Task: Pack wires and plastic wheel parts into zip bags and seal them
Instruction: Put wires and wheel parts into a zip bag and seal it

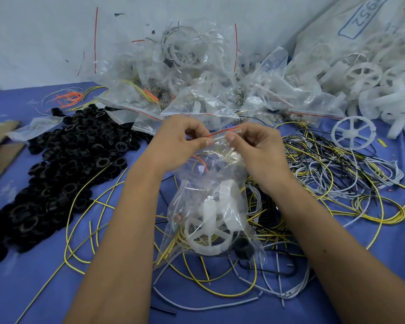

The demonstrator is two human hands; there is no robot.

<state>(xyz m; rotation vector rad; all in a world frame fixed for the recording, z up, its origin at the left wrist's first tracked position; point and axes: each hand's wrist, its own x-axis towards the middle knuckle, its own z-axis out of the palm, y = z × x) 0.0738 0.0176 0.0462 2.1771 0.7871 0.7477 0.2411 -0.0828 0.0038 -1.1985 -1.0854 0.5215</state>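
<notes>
Looking down at the blue worktop [14, 272], I see both hands raised at the centre, pinching the red-lined seal strip [222, 132] of a clear zip bag [211, 206]. My left hand [180, 141] has its thumb and curled fingers nipped on the strip's left part; my right hand [255, 146] pinches it just beside, toward 3 o'clock, with its thumb tip close to the left thumb. The bag hangs from the strip toward 6 o'clock, its bottom over the loose wires [325, 174] spread across the worktop. Inside the bag I can make out a white spoked wheel [206, 237], white plastic pieces above it, a black ring [243, 250] at its lower right, and yellow and orange wire. At 9 o'clock lies a heap of black rings [63, 174]. At 12 o'clock, against the wall, sits a pile of filled bags [192, 73]. From 1 to 2 o'clock there is a heap of white wheels [365, 76], with one wheel [353, 132] lying apart on the worktop.
</notes>
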